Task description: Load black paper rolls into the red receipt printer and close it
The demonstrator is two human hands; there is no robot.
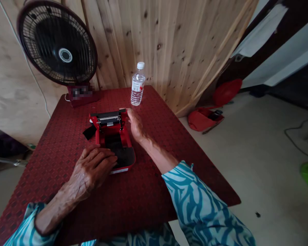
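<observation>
A small red machine (132,145), shaped like a toy typewriter, rests on the table, with a black roller bar across its far end and a dark panel at the front. My left hand (93,165) lies over its near left side, fingers stretched out towards the dark panel; the fingertips are partly hidden. At the right end of the roller bar, my right hand (135,124) is closed, its fingers gripping that end, though the far fingertips do not show. A loose black piece (88,132) sticks out at the machine's left.
Behind the machine stands a clear plastic bottle (138,87) with a white cap. A dark fan (59,44) stands at the back left of the red patterned table (156,201). Wooden boards (149,34) rise behind. On the floor at right lies a red bag (201,119).
</observation>
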